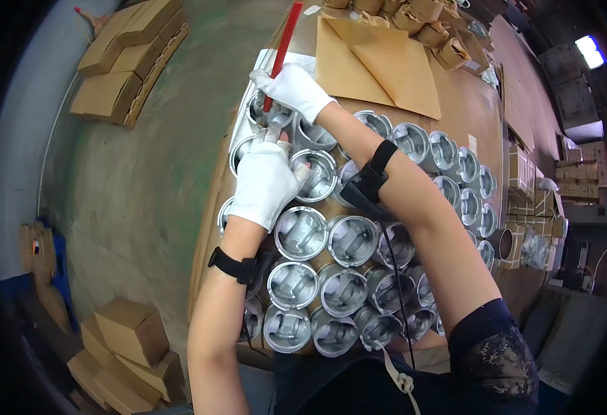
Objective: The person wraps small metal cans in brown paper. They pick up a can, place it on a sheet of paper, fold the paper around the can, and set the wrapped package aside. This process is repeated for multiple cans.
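Observation:
Rows of upturned metal pistons (301, 234) with hollow skirts cover the table in front of me. My right hand (293, 91), in a white glove, is closed around a long red stick-like tool (286, 41). The tool's lower end reaches into a piston (254, 109) at the far left of the rows; its tip is hard to make out. Close below it, my white-gloved left hand (265, 178) lies over the pistons. Its fingers stretch toward the tool's lower end and its thumb stands apart, beside another piston (315, 174). Some of its fingertips are bare.
Brown paper (379, 66) lies beyond the pistons, with paper-wrapped round parts (411, 19) behind it. A white printed sheet (305, 63) is partly under the far-left pistons. Cardboard boxes (129, 332) stand on the floor at left. A dark cable (397, 283) hangs from my right wrist strap across the pistons.

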The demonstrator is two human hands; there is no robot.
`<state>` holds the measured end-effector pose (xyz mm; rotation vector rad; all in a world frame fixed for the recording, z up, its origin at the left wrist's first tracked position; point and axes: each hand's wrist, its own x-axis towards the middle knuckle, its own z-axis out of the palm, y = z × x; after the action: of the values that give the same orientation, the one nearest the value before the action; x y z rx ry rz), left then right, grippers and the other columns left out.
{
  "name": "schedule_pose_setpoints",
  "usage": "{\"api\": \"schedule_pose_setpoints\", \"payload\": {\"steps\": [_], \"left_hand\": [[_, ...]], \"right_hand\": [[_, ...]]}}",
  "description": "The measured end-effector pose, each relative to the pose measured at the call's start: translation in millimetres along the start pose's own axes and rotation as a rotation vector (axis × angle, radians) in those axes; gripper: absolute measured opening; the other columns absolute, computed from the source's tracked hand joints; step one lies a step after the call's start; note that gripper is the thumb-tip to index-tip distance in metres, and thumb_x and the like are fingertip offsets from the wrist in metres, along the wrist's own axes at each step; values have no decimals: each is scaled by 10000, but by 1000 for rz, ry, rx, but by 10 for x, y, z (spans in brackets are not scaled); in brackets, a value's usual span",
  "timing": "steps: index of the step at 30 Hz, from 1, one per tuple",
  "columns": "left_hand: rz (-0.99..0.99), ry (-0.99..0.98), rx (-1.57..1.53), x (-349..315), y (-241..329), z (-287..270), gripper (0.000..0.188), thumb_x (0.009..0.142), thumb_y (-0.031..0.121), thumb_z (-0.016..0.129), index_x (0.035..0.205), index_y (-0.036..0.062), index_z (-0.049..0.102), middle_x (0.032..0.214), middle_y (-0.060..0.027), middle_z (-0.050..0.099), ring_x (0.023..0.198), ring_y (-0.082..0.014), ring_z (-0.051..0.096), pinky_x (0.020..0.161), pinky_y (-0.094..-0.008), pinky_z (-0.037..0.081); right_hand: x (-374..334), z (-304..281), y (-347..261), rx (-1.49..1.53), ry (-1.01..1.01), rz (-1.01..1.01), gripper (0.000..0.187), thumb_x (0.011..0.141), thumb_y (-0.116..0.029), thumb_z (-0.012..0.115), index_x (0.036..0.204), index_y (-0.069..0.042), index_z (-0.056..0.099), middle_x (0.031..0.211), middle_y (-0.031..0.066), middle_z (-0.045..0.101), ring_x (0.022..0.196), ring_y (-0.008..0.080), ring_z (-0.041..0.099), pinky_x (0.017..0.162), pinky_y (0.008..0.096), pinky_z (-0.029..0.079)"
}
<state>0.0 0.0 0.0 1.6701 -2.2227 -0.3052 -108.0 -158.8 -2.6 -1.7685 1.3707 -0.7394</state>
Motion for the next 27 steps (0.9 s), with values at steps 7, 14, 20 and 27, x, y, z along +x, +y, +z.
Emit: {"api": "schedule_pose_setpoints", "payload": {"steps": [7, 14, 20, 27], "left_hand": [[59, 20, -163, 127, 192, 7, 531, 779, 282, 787, 1208, -24, 728, 1355, -279, 651, 1171, -434, 661, 1038, -466, 524], [47, 5, -67, -541, 250, -564, 498, 881, 262, 771, 1288, -18, 708, 1414, -232, 625, 1188, -396, 669, 1005, -439, 548], [-218, -258, -656, -1629, 1128, -1136, 233, 979, 88, 676, 1186, 4, 743, 1064, -79, 771, 947, -124, 684, 838, -284, 533], [-401, -331, -1217, -2728, 1446, -908, 115, 982, 65, 662, 1028, -2, 743, 956, -50, 726, 792, -103, 617, 727, -251, 483]], "right_hand": [[-222, 27, 112, 89, 330, -14, 685, 966, -668, 542, 795, -42, 762, 722, 260, 699, 797, 445, 740, 739, 516, 581], [-1688, -904, -513, 127, 266, -302, 265, 1013, -267, 683, 994, -6, 722, 837, 126, 700, 753, 231, 658, 711, 391, 534], [-4363, -2529, 235, -128, 848, -290, 218, 905, 37, 637, 1076, 2, 769, 870, 65, 723, 706, 149, 612, 631, 318, 484], [-7220, -2964, 1539, -967, 919, 240, 126, 911, -80, 746, 1018, -126, 698, 950, 108, 681, 834, 301, 682, 751, 399, 558]]}}
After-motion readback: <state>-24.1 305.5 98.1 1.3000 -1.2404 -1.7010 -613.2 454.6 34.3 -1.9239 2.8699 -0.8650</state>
